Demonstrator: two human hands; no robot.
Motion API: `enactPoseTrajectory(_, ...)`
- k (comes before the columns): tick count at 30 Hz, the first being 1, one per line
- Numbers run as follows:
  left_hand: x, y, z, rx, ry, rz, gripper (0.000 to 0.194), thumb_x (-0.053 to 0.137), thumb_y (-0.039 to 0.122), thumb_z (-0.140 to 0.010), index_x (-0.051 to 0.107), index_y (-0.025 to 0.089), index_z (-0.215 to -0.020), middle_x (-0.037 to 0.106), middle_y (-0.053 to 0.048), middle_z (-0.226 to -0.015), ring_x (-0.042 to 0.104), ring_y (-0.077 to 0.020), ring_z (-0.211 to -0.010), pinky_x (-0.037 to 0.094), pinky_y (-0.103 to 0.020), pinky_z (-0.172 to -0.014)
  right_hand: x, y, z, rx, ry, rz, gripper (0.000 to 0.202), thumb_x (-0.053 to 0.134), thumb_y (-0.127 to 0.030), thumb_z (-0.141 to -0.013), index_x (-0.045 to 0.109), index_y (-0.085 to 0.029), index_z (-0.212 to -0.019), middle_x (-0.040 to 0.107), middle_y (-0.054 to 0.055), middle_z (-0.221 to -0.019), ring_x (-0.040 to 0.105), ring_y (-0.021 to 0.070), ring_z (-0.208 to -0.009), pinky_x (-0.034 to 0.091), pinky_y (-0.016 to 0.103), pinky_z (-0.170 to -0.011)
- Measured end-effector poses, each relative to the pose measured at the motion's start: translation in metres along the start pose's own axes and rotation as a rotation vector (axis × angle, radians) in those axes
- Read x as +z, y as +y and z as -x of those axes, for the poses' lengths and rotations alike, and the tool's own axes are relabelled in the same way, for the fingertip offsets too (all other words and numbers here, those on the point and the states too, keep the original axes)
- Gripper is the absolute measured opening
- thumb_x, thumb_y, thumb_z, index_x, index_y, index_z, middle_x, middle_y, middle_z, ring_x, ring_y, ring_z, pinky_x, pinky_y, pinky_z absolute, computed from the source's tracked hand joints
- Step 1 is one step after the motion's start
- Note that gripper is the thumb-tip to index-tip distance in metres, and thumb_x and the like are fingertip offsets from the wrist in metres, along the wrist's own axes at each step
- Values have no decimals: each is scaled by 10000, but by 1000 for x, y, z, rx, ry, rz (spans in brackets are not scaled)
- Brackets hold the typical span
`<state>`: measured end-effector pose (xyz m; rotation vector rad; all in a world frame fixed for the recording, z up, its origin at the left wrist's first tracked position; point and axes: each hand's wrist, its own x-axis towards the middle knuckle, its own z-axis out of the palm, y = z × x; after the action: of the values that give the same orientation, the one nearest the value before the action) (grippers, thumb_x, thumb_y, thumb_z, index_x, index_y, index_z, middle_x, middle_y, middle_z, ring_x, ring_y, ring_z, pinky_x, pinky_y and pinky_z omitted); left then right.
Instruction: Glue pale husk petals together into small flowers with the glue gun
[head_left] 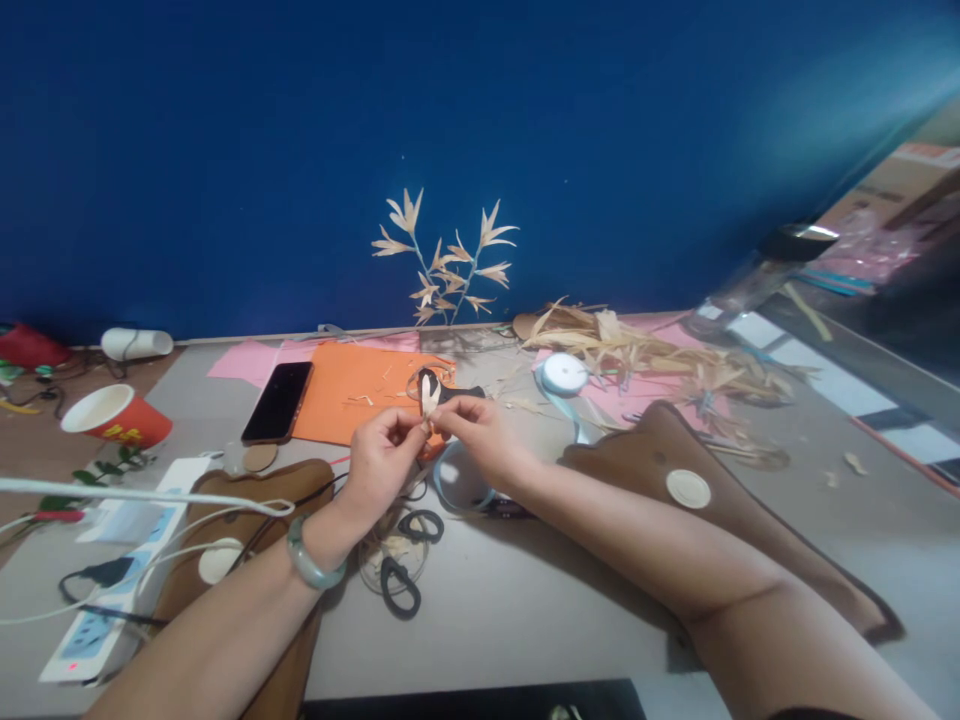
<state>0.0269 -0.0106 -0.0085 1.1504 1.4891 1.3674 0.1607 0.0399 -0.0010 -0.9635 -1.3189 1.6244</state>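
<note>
Both hands meet over the front of an orange sheet (337,385). Between their fingertips stands a small, pale piece of dried husk (430,393), shaped like a petal or bud. My left hand (384,462), with a bangle at its wrist, pinches the piece's lower end. From the other side, my right hand (486,438) also pinches it with thumb and forefinger. A black-handled tool (461,393) lies just behind the fingertips, partly hidden. Black-handled scissors (401,590) rest nearer to me, their blades hard to see. Dried-husk flowers on stems (442,270) stand against the blue wall.
Loose dried husks (622,345) lie on pink paper at the right, near a ribbon roll (564,374). A phone (277,402), a red paper cup (120,418) and a power strip (127,590) with cables occupy the left. Brown pads (720,530) lie under both forearms.
</note>
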Motion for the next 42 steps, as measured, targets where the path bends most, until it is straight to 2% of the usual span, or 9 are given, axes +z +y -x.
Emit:
enactPoseTrajectory(14, -2, -3, -2, 32, 14, -39, 192, 690, 334, -734, 683, 145, -765, 665, -21, -603, 603, -128, -532, 462, -214, -514, 1, 0, 3, 41, -21, -69, 99, 689, -266, -659, 698, -175, -697, 681, 1, -724, 574, 109, -658, 437, 239, -652)
enactPoseTrajectory(24, -5, -5, -2, 108, 36, -161, 166, 655, 313, -772, 687, 151, -781, 683, -26, -677, 618, -133, -605, 468, -220, -567, 2, -1, 5, 64, -26, -86, 136, 724, -256, -626, 719, -173, -734, 687, 6, -739, 577, 107, -660, 438, 251, -661)
enactPoseTrajectory(42, -7, -13, -3, 141, 39, -167, 146, 632, 289, -785, 691, 157, -809, 700, -27, -713, 634, -140, -619, 469, -232, -563, 2, 1, 5, 53, -40, -75, 163, 742, -260, -635, 720, -168, -768, 691, 9, -782, 590, 110, -705, 442, 275, -740)
